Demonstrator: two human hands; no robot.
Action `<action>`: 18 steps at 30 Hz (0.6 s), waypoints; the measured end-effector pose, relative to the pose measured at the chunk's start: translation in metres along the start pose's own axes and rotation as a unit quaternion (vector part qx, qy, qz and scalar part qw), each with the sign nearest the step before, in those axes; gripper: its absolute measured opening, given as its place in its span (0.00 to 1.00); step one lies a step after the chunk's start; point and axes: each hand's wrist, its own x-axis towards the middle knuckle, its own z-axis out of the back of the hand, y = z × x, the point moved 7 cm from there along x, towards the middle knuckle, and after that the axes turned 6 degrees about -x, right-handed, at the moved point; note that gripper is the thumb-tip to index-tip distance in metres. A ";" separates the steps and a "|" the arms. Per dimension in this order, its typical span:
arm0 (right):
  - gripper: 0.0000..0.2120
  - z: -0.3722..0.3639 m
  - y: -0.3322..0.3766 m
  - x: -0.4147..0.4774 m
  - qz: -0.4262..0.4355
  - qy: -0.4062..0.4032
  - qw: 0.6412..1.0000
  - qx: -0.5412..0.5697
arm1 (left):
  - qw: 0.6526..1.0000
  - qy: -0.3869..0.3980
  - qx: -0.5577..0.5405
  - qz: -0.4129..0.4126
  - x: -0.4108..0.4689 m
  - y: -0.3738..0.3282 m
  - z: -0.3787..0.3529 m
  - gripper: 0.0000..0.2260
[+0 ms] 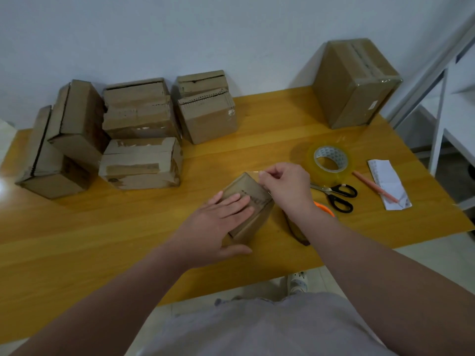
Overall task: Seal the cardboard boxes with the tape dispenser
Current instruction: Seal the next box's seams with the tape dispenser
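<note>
A small cardboard box (253,199) lies on the yellow wooden table (257,129) in front of me. My left hand (218,227) lies flat on its top with straight fingers, the thumb along the near side. My right hand (285,187) has curled fingers and pinches a strip of clear tape at the box's far top corner. An orange tape dispenser (325,209) lies mostly hidden behind my right forearm. A roll of clear tape (331,160) stands to the right.
Several worn cardboard boxes (138,129) crowd the back left of the table. A larger taped box (354,83) stands at the back right. Black-handled scissors (336,195), a pink pen (372,186) and a folded paper (388,186) lie at right. White shelving (455,104) stands beyond.
</note>
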 end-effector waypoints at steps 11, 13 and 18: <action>0.17 -0.006 -0.027 -0.027 0.003 0.234 0.961 0.147 | 0.997 -0.074 0.015 -0.023 0.001 -0.001 0.002 0.27; 0.31 -0.010 -0.031 -0.034 0.080 0.241 0.967 0.032 | 0.997 -0.075 0.020 -0.021 0.001 -0.001 0.001 0.26; 0.53 -0.022 -0.036 -0.041 0.204 0.234 0.931 -0.189 | 0.996 -0.082 0.020 -0.025 -0.001 0.000 -0.001 0.26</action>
